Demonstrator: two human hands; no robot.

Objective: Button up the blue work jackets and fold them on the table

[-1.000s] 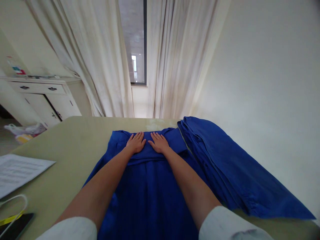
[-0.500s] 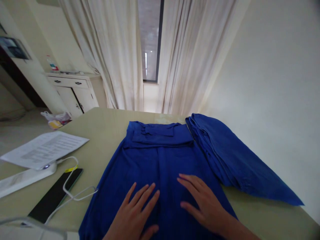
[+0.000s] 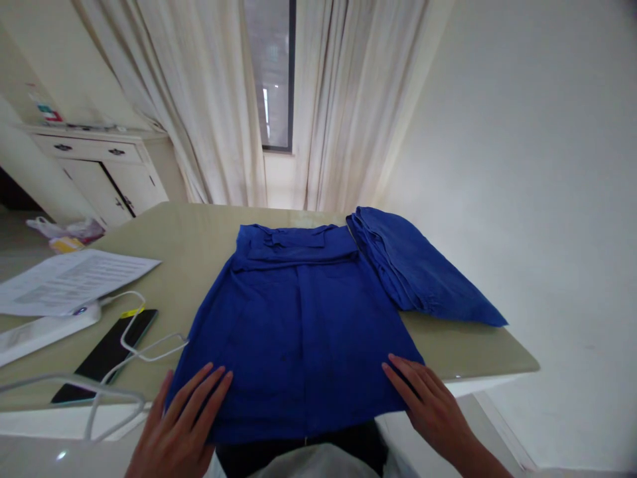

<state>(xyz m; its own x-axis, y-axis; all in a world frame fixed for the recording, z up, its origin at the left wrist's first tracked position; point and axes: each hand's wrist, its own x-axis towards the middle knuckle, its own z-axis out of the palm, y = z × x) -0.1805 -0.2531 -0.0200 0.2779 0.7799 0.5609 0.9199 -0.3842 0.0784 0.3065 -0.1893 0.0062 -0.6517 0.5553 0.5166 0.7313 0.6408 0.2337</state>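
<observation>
Two hands of yours lie flat and open, holding nothing. Your left hand has its fingers spread wide, and they rest on the near left corner of the blue garment. Your right hand is open too, and its fingertips touch the near right corner of the same garment.

The blue garment is spread out flat in the middle of the table. Its near edge hangs a little over the table's edge, close to you. Its far end is folded over into a thick band.

Just beside it, on the right, lies a pile of folded blue cloth. The pile touches the garment at the far end.

On the left part of the table you can see a black phone with a white cable looping over it. Past the phone lies a printed paper. Behind the table hang pale curtains, and a white cabinet stands to the left.
</observation>
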